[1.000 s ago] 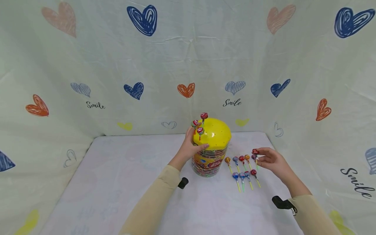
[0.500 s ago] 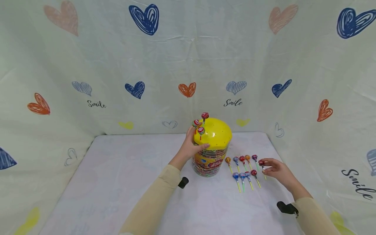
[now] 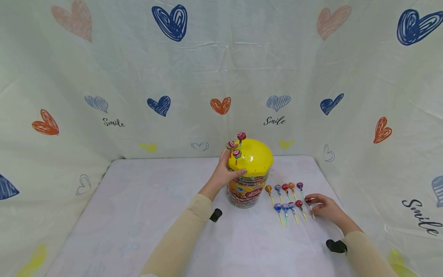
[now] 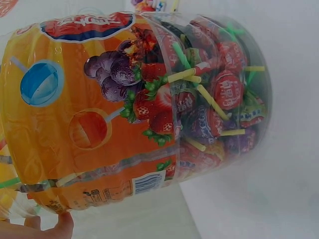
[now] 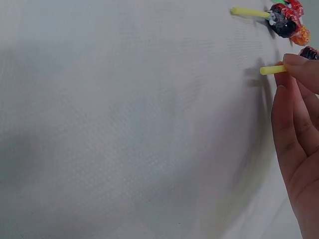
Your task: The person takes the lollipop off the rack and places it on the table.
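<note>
In the head view a clear plastic jar point(image 3: 246, 192) of wrapped lollipops stands upright, topped by a yellow domed lid point(image 3: 254, 157). My left hand point(image 3: 221, 175) grips it at the lid's left side, thumb across the front. Several lollipops point(image 3: 241, 136) stick up from the lid there. To the right, my right hand point(image 3: 327, 208) pinches a dark red lollipop point(image 3: 307, 200) low over the table; its yellow stick point(image 5: 271, 70) pokes past the thumb in the right wrist view. It lines up with the right end of the nearer row of lollipops point(image 3: 285, 207).
A farther row of lollipops point(image 3: 285, 187) lies behind the nearer one, right of the jar. The white-covered table point(image 3: 138, 223) backs onto a hanging sheet point(image 3: 194, 69) printed with hearts. Packed lollipops point(image 4: 229, 89) show through the jar wall in the left wrist view.
My right hand has moved from the farther row, where a purple lollipop now lies, rightward and then nearer, carrying the dark red lollipop. My left hand has stayed on the jar.
</note>
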A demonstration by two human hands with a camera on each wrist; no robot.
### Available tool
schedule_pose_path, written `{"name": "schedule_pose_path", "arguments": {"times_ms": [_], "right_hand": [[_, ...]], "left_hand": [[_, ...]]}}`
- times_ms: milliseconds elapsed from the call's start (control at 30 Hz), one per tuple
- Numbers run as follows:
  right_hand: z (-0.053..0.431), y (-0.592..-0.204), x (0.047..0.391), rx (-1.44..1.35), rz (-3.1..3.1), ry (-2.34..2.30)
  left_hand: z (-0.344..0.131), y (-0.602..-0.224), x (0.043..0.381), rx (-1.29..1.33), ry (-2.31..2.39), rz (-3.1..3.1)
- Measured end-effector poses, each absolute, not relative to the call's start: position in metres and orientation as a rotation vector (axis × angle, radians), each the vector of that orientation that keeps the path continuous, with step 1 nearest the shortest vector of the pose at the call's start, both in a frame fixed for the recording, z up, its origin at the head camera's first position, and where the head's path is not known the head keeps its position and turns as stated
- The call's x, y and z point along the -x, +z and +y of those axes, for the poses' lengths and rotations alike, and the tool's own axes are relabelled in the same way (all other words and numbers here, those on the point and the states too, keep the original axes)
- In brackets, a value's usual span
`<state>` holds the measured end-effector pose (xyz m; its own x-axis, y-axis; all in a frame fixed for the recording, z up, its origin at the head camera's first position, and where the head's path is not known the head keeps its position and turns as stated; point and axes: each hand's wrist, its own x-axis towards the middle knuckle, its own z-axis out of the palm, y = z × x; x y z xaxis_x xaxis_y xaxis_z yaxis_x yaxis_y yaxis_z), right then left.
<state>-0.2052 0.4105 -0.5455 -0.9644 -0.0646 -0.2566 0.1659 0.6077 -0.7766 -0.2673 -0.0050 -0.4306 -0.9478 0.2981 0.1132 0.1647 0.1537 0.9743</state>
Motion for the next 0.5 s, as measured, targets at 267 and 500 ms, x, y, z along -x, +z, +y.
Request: {"name": "schedule_pose_path", "arguments": {"times_ms": [267, 500], "right_hand": [[0.4102, -0.5484, 0.2085, -0.047, 2.58, -1.229], [0.4096, -0.5499, 0.2111, 0.0, 2.578, -1.2]], "left_hand": [[-0.0053, -0.4308, 0.267, -0.483, 1.931, 2.294], [-0.0053, -0.4315, 0.2672, -0.484, 1.935, 2.289]]}}
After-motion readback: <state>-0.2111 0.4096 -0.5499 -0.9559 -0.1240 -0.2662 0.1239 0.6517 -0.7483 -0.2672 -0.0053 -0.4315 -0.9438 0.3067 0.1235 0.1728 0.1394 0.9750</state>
